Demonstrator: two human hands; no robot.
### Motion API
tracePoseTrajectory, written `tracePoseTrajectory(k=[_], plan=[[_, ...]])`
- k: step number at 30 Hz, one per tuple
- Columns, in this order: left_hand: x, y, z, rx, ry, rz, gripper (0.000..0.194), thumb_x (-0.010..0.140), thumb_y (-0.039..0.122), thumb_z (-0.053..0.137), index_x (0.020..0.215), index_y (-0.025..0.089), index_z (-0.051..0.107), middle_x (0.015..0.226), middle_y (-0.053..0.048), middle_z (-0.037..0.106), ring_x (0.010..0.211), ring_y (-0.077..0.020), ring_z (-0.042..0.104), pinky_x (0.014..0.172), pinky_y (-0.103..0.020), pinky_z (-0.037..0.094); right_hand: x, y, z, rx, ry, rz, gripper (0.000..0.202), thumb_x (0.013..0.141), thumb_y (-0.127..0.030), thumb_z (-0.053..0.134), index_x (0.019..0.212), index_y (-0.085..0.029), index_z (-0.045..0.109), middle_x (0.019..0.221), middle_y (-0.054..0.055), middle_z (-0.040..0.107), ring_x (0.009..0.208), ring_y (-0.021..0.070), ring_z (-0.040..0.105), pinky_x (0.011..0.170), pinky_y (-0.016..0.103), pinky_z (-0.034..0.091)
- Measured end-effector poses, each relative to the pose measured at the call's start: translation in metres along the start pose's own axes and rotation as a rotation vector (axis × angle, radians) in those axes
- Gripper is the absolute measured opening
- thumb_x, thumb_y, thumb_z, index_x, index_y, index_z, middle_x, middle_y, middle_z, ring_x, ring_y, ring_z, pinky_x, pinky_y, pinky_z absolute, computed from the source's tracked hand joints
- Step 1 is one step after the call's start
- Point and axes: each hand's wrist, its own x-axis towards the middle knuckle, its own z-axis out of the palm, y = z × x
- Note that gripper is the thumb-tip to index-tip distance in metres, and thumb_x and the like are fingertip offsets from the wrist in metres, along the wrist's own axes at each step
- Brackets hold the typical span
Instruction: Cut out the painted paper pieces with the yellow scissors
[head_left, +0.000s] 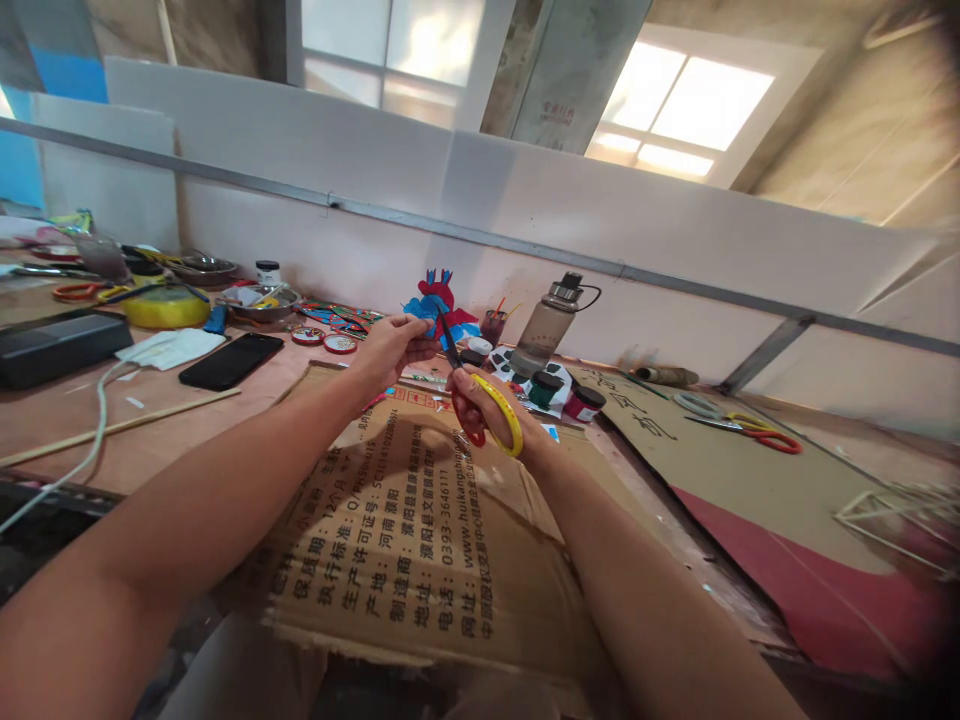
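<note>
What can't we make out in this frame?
All in the head view:
Blue-and-red piece: part hidden by the left hand; material too small to tell.
Scissors: red handle partly hidden by the right hand.
Cardboard: some print hidden by the left forearm.
Black box: cut off by the left edge.

We see a red-and-blue craft cutout point(435, 292) raised upright, forked tips toward twelve o'clock; our yellow-and-red-handled scissors point(452, 348) point dark blades toward eleven o'clock, overlapping it.

A bottle point(546, 330) stands just behind lidded jars point(585, 404).
</note>
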Motion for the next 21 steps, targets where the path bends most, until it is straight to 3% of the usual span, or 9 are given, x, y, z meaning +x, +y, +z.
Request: tracePoseTrajectory(k=[21], plan=[[-0.0003, 0.0006, 0.0007, -0.004, -0.003, -0.003, 0.02, 0.082, 0.015, 0.077, 0.073, 0.016, 0.06, 0.067, 0.0, 0.068, 0.06, -0.013, 0.07, 0.071, -0.027, 0.056, 0.0029, 0.0043, -0.0047, 0.028, -0.022, -0.008, 0.053, 0.095, -0.075, 0.062, 0.098, -0.023, 0.054, 0.069, -0.004, 0.046, 0.053, 0.0086, 0.036, 0.045, 0.025, 0.025]])
